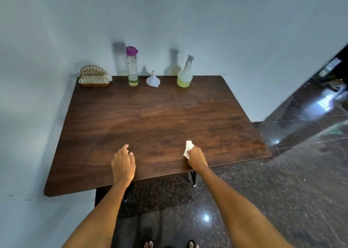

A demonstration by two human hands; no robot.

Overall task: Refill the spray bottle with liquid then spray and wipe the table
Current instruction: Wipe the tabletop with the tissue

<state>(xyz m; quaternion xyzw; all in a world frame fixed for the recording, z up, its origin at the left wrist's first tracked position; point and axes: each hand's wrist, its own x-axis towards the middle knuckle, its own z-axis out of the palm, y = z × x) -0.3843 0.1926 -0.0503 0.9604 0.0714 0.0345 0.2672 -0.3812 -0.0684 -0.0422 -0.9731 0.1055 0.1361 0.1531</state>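
My right hand grips a white tissue on the table near its front edge. My left hand rests beside it, open and empty. Along the far edge stand a napkin holder, bottle, funnel and spray bottle, well apart from both hands.

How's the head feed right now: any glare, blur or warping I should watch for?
Head view: wide-angle warp bows the table edges and wall; glare spots on the glossy floor; hard shadows behind the spray bottle and tall bottle; the doorway at right is smeared; the right hand and tissue are reasonably sharp.
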